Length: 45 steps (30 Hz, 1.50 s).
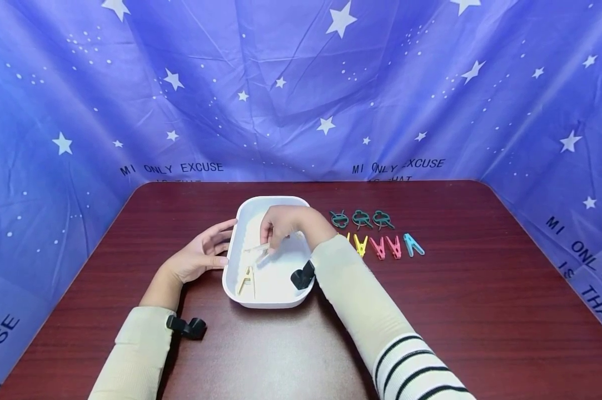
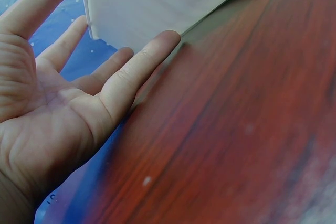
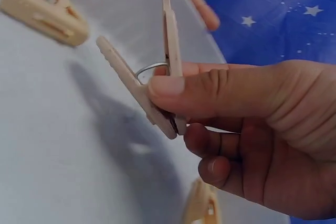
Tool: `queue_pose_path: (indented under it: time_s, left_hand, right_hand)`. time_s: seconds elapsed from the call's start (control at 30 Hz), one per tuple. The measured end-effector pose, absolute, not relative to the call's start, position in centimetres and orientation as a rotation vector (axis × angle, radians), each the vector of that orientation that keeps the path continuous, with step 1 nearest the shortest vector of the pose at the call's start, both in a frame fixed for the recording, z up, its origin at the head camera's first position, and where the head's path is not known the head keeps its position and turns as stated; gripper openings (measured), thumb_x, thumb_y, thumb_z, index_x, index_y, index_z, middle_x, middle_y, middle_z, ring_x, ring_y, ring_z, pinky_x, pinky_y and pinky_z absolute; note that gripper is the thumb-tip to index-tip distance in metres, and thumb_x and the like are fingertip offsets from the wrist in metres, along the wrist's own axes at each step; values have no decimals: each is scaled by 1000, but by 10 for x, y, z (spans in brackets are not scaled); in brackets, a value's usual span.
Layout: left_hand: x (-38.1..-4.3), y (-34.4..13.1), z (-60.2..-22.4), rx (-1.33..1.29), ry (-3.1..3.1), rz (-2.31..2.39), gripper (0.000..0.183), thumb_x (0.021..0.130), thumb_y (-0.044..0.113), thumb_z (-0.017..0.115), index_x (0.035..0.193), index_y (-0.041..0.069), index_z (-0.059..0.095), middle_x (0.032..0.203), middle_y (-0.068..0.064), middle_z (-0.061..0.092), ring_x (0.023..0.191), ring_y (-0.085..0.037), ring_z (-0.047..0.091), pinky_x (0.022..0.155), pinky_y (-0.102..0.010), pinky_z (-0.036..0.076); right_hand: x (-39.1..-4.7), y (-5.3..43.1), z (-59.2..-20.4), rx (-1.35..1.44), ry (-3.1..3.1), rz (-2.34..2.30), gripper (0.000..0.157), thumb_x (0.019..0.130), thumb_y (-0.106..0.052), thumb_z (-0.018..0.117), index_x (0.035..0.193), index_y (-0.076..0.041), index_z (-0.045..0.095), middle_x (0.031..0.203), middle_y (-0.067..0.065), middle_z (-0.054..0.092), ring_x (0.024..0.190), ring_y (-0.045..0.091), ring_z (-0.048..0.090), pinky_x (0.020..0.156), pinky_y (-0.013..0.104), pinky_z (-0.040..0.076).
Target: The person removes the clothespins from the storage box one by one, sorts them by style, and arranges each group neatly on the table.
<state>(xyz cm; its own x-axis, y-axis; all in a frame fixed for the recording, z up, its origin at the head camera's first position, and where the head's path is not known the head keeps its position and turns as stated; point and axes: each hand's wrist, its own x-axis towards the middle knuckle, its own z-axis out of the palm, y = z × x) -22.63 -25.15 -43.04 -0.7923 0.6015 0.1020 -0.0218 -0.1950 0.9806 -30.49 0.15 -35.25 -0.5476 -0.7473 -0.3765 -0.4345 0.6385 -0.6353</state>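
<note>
A white tray stands on the table. Over its inside, my right hand pinches a pale pink clothespin between thumb and fingers; its handles spread apart, with a wire spring between them. On the tray floor at the near left lies a cream clothespin. The right wrist view has one cream clothespin at upper left and another, partly cut off, at the bottom. My left hand has its fingers spread, with fingertips at the tray's left wall.
Right of the tray, three dark green clips form a back row. Before them lie yellow clothespins, partly behind my right arm, two pink clothespins and a blue clothespin. A blue star-patterned cloth hangs around the dark red table.
</note>
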Motion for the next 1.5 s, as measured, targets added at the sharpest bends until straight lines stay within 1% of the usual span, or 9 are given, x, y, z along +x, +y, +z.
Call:
queue_pose_path:
  time_s: [0.13,0.33,0.5,0.73,0.93,1.13,1.23,1.4,1.5]
  left_hand:
    - [-226,-251,-429,677,1666,2033,87,84,-9,68,155,10,22,147,-17,33,124,-24,50,91,-40,52]
    - [-227,-252,-430,681,1658,2030,86,85,-10,66,155,9,21,147,-16,34,125,-26,49,90,-41,52]
    - [-225,-252,-430,671,1675,2035,87,83,-8,69,155,10,23,147,-19,32,125,-28,48,90,-41,52]
    - [-225,-253,-431,683,1663,2035,87,84,-10,67,155,9,21,148,-17,33,126,-26,48,91,-40,52]
    - [-225,-252,-430,684,1661,2034,87,84,-11,66,155,8,21,148,-17,33,126,-26,48,91,-40,51]
    - [-224,-251,-429,677,1667,2033,87,84,-11,66,155,8,20,148,-22,30,126,-27,49,90,-41,52]
    - [-224,-251,-429,685,1667,2033,86,84,-11,66,155,8,21,148,-22,29,125,-27,48,90,-40,52]
    - [-224,-251,-430,696,1670,2041,86,84,-10,67,155,9,22,148,-20,30,126,-25,48,91,-39,52]
    - [-224,-251,-430,700,1664,2041,86,84,-10,67,155,9,21,149,-19,30,126,-24,48,91,-39,51]
  right_hand:
    - [-306,9,-341,-924,2244,-687,18,73,-5,84,87,-11,75,77,-2,66,63,10,48,53,25,41]
    - [-303,21,-328,-968,2252,-811,16,73,-3,83,86,-7,75,77,1,68,63,12,53,61,38,49]
    - [-300,32,-323,-995,2301,-894,18,73,-8,85,88,-8,76,78,1,68,73,12,59,66,29,51]
    - [-292,48,-329,-950,2219,-1155,23,75,-10,84,95,-3,74,79,5,70,70,14,62,62,41,54]
    - [-287,62,-340,-931,2158,-1368,25,75,-7,83,96,1,72,79,7,68,69,25,62,57,34,53]
    - [-278,71,-345,-905,2127,-1488,23,78,-5,79,98,2,69,80,10,67,65,26,61,60,37,54]
    - [-273,75,-347,-876,2129,-1539,21,80,-3,77,99,3,68,81,10,67,69,26,62,62,40,55]
    - [-263,82,-350,-861,2126,-1636,19,83,1,73,100,5,65,82,10,64,75,34,61,64,39,56]
    - [-258,87,-353,-852,2141,-1683,20,83,2,72,100,5,63,81,10,61,72,29,61,63,41,56]
